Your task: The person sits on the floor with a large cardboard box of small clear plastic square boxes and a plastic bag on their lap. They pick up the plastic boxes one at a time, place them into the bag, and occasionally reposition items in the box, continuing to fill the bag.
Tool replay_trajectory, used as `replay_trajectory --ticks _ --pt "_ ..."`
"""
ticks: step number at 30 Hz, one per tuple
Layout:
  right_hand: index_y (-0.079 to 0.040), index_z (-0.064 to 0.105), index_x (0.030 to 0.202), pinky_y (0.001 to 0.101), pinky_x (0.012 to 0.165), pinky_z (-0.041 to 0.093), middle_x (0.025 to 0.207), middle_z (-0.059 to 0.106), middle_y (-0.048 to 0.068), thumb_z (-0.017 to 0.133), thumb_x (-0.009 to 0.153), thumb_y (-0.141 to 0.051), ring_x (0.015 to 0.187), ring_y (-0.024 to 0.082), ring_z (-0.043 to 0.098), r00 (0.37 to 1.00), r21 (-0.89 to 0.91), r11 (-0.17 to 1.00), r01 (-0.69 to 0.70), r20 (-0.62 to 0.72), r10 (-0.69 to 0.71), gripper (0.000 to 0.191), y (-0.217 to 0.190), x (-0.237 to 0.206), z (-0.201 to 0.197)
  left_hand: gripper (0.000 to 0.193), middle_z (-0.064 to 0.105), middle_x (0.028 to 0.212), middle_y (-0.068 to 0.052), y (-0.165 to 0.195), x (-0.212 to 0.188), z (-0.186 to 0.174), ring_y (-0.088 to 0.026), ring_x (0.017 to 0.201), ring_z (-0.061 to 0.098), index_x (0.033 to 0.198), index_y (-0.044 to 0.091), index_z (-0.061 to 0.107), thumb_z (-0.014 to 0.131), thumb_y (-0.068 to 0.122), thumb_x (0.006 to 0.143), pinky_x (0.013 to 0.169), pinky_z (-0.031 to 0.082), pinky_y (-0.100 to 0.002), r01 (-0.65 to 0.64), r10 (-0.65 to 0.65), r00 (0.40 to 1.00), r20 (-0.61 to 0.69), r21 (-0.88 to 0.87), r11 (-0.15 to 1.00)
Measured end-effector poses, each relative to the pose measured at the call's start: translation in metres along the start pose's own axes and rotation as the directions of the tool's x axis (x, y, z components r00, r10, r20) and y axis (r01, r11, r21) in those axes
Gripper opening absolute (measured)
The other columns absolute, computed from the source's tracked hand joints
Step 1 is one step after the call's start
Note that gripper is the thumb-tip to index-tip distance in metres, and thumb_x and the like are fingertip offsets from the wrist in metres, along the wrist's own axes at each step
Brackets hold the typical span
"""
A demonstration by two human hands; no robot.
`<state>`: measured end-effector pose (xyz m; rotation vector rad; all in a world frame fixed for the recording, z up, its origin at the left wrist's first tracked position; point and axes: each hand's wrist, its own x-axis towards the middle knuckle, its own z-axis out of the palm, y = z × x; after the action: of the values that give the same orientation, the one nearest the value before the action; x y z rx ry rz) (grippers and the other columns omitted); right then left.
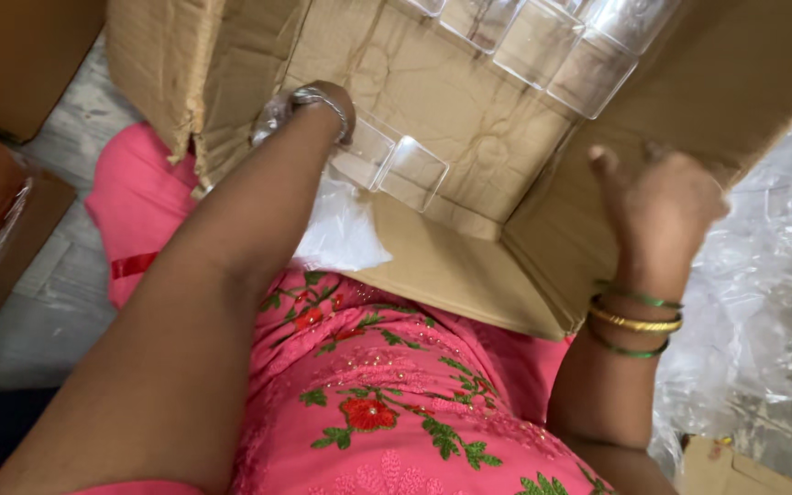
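1. Cardboard carton (469,137): it fills the upper centre of the frame, lying open toward you with its flaps spread, apparently so that you can reach the contents from your lap.
2. Your pink embroidered garment (387,403): it occupies the lower centre, and the carton's lower flap rests against it.
3. Crumpled clear plastic wrap (763,275): it is heaped at the right edge, outside the carton and beside your right arm.
4. Your left hand (323,105): it is in the upper centre-left, reaching past the torn left flap into the carton. The wrist and a silver bangle hide the fingers, so I cannot tell whether the grip is spread or closed.
5. Your right hand (662,197): it is at centre right, laid against the carton's right wall with fingers loosely spread and pinching nothing. It appears to steady the carton.
6. Row of clear plastic containers (543,46): it lies along the top of the frame, deep in the carton, well apart from both hands.
7. Nearer clear plastic containers (391,165): two lie just right of your left wrist, close to that hand. Contact is not visible.
8. White plastic bag (341,229): it lies below those containers, on the lower flap.
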<state>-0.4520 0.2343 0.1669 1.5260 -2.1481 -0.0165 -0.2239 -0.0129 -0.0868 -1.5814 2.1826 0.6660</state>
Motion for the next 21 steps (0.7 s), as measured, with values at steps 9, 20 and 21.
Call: replay_trajectory --ticks 9,20,21 --pt "0.005 0.064 0.118 0.0503 0.084 0.053 0.098 0.071 0.028 0.075 0.087 -0.030 0.092 0.046 0.067 0.825 0.594 0.804 0.023 0.443 -0.351 0.048 -0.154 -0.005 0.200 0.034 0.066 0.129 -0.023 -0.037 0.004 -0.016 -0.041 0.117 0.065 0.119 0.004 0.073 0.064 0.022 0.092 0.094 0.054 -0.051 0.049 -0.065 0.994 -0.091 -0.169 0.984" --pt "0.004 0.064 0.089 0.0393 0.044 0.057 0.075 0.064 0.014 0.068 0.092 -0.014 0.057 0.027 0.067 0.573 0.571 0.330 -0.751 0.813 -0.103 0.019 -0.118 -0.013 0.226 0.044 0.073 0.118 -0.017 -0.012 -0.011 -0.005 -0.031 0.106 0.069 0.114 0.004 0.073 0.075 0.038 0.086 0.089 0.054 -0.043 -0.215 0.260 0.961 0.093 -0.335 0.917" --pt "0.005 0.062 0.089 0.0377 0.041 0.057 0.074 0.062 0.013 0.067 0.093 -0.013 0.053 0.025 0.066 0.557 0.570 0.213 -0.793 0.821 -0.125 0.019 -0.116 -0.014 0.222 0.049 0.073 0.116 -0.016 -0.010 -0.016 -0.008 -0.028 0.105 0.069 0.114 0.004 0.071 0.077 0.042 0.084 0.087 0.054 -0.043 -0.197 0.265 0.960 0.086 -0.465 0.863"
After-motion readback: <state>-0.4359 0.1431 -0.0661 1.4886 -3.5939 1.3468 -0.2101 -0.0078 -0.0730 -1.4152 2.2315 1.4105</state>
